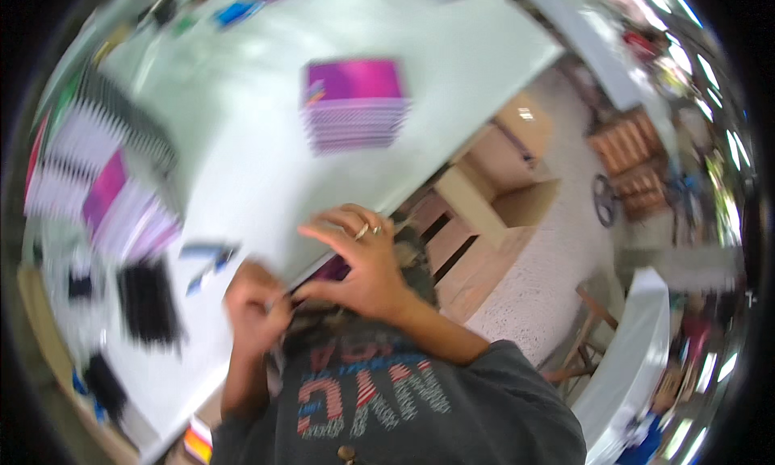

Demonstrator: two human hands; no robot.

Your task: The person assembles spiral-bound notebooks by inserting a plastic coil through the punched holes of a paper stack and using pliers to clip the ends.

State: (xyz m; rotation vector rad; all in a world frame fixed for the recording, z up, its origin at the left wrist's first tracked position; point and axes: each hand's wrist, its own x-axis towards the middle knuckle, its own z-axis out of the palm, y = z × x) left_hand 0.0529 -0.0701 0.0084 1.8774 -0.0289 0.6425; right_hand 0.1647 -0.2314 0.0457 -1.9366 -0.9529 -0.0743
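Near the table's front edge, against my body, a dark purple notebook (333, 270) shows only in part between the fingers and thumb of my right hand (367, 267). That hand curves around it, with rings on a finger. Smeared by motion, my left hand (254, 299) is closed at the notebook's left end. Something small and pale shows at its fingertips, too blurred to name. Just beyond the left hand lies a blue-handled hand tool (211, 263). Farther off stands a neat stack of purple spiral notebooks (355, 102).
More spiral notebooks are piled at the left (121, 190). Bundles of black coils (149, 303) lie on the white table (250, 166). Right of the table are an open cardboard box (504, 190), a wooden chair (588, 336) and another white table (630, 352).
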